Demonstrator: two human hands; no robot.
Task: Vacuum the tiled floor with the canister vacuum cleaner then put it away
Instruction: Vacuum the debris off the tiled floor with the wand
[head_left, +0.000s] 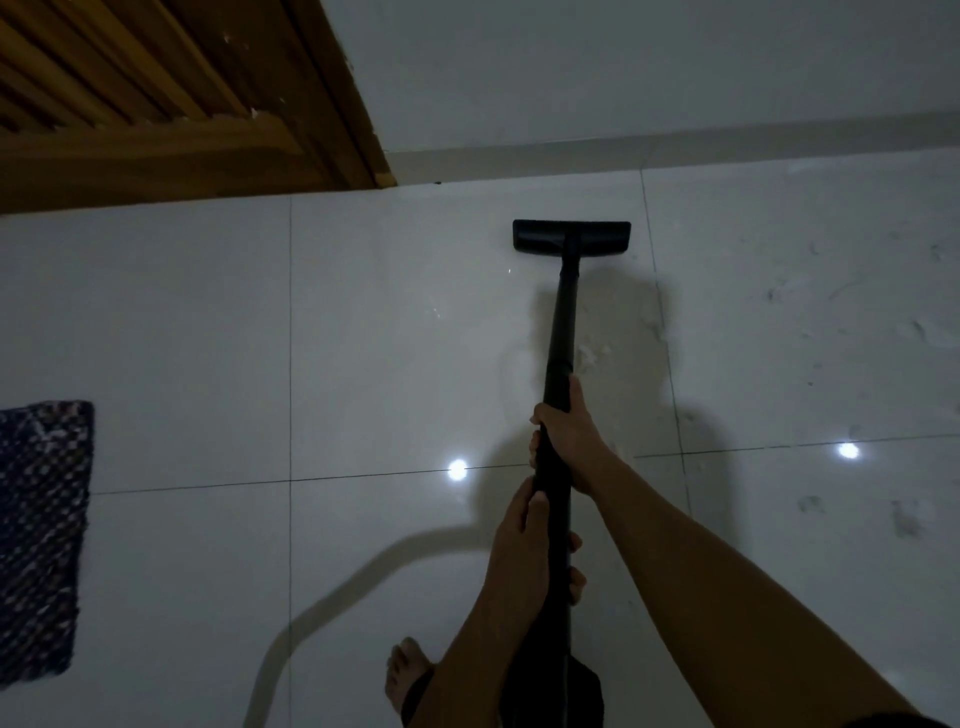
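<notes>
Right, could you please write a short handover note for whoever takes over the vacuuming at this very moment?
Right hand grips the black wand nearer the floor head; left hand grips it further back.
Floor head rests on the tiled floor near the skirting, right of the wooden door.
Tiles left of the wand look clean; dusty smears remain on the tiles to its right.
Left: vacuum those, then put the cleaner away; the canister is out of view.

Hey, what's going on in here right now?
A person is vacuuming a tiled floor. Both hands grip the black wand: the right hand further down it, the left hand nearer the body. The floor head sits on the tiles close to the wall. Dusty smears show on the tiles to its right; a woven mat lies at the left.
</notes>
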